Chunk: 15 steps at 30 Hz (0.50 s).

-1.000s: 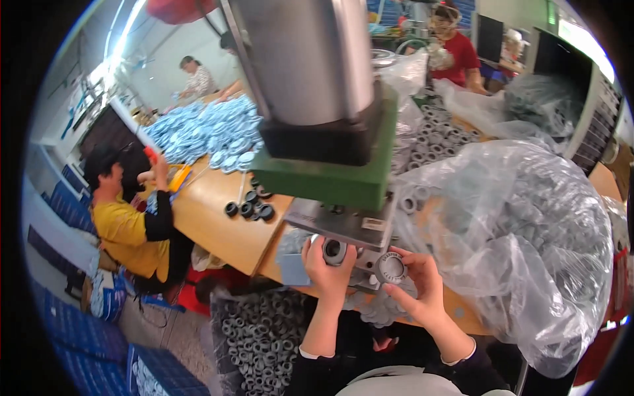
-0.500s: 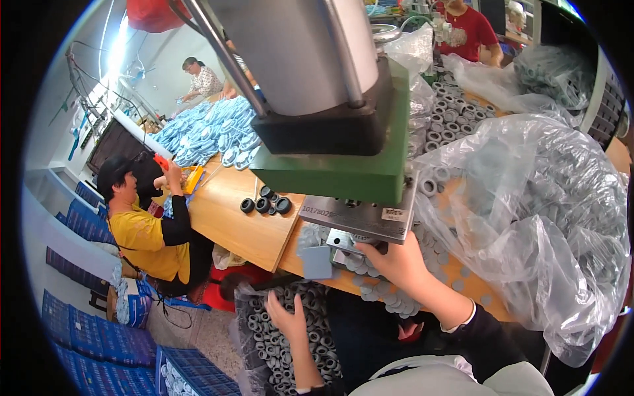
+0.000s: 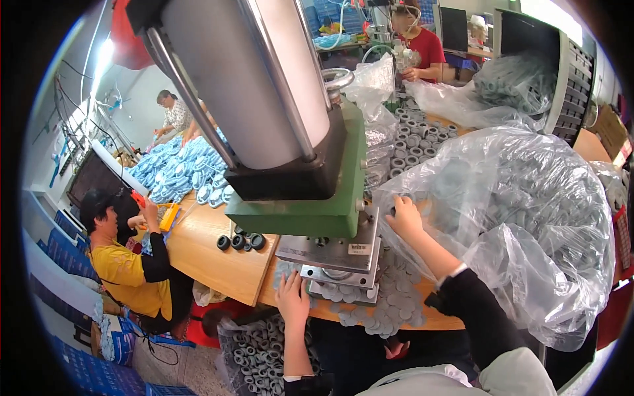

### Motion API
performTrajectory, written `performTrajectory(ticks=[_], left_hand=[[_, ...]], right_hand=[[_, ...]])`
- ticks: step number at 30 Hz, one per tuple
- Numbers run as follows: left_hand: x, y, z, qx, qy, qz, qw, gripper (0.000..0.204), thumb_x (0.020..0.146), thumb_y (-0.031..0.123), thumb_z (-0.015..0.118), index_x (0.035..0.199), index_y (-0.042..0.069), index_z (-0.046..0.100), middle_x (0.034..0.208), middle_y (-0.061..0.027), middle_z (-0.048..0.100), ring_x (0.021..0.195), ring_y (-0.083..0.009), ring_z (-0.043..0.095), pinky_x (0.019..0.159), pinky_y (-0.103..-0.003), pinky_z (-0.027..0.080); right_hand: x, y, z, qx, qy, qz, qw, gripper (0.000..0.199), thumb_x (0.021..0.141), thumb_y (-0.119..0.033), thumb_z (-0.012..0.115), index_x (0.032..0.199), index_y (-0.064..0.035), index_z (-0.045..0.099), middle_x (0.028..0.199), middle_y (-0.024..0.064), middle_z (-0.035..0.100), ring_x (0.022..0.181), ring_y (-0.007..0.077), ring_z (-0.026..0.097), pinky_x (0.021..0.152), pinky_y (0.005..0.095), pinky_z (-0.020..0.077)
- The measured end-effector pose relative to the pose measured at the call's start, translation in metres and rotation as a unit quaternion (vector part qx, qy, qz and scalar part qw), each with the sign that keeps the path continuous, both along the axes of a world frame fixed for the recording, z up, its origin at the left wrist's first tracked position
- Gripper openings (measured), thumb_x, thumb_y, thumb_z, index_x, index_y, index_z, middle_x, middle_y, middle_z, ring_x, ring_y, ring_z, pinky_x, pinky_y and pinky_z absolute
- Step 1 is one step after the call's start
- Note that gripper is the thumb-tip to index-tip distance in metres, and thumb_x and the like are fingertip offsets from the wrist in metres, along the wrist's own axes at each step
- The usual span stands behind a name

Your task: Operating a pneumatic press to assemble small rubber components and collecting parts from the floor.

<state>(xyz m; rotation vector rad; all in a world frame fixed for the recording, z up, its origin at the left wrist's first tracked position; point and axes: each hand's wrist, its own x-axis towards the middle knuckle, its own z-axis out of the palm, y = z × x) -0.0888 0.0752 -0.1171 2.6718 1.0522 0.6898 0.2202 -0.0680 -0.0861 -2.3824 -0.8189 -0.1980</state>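
Observation:
A bench press with a green head (image 3: 297,208) and a steel plate (image 3: 327,251) stands before me. On its lower steel block (image 3: 343,276), a round piece (image 3: 337,272) partly shows beneath that plate. My left hand (image 3: 292,300) is at the block's left front side, its fingers stretched out and holding nothing I can see. To the right of the press, my right hand (image 3: 406,221) has bent fingers closed around something dark, mostly hidden, beside the clear plastic bag (image 3: 502,218). Thin grey discs (image 3: 386,303) lie spread around the press base.
Grey rings (image 3: 416,142) lie behind the bag; more fill a lined container (image 3: 261,356) below the bench. Several black rings (image 3: 241,241) sit on the wooden table (image 3: 205,244). A person in yellow (image 3: 129,270) works at left, one in red (image 3: 422,53) at the back. Pale blue pieces (image 3: 178,171) are heaped behind.
My left hand has risen from over the ring container to the press block. My right hand has left the front of the press for its right side, by the bag. The view has shifted.

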Motion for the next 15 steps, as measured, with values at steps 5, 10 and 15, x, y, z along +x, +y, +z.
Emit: performTrajectory(ticks=[5,10,15], left_hand=[[-0.010,-0.007,0.002,-0.007,-0.025,-0.008,1.000,0.034,0.089,0.021,0.051,0.120,0.010,0.057,0.132,-0.0070,0.049,0.127,-0.0315,0.038,0.100,-0.050,0.028],[-0.005,-0.032,0.018,-0.069,-0.307,-0.073,0.946,0.047,0.083,0.016,0.057,0.125,-0.001,0.046,0.132,-0.0198,0.045,0.124,-0.0365,0.039,0.101,-0.046,0.030],[0.036,-0.066,0.097,-0.107,-0.370,-0.135,0.913,0.058,0.067,0.017,0.073,0.117,-0.001,0.050,0.115,-0.0188,0.055,0.095,-0.0323,0.056,0.080,-0.039,0.045]], right_hand=[[-0.004,0.019,-0.007,-0.070,0.047,-0.035,0.996,0.046,0.070,-0.022,0.069,0.109,-0.0021,0.053,0.106,0.0165,0.051,0.095,0.0374,0.054,0.082,0.0430,0.0455],[-0.043,-0.052,0.032,0.195,0.020,0.054,0.979,0.051,0.067,-0.017,0.070,0.111,0.0024,0.053,0.103,0.0163,0.055,0.096,0.0320,0.054,0.082,0.0383,0.0441],[-0.096,-0.114,0.060,0.244,0.027,0.038,0.969,0.048,0.069,-0.006,0.069,0.114,0.0021,0.053,0.106,0.0156,0.056,0.096,0.0277,0.056,0.082,0.0338,0.0452]])
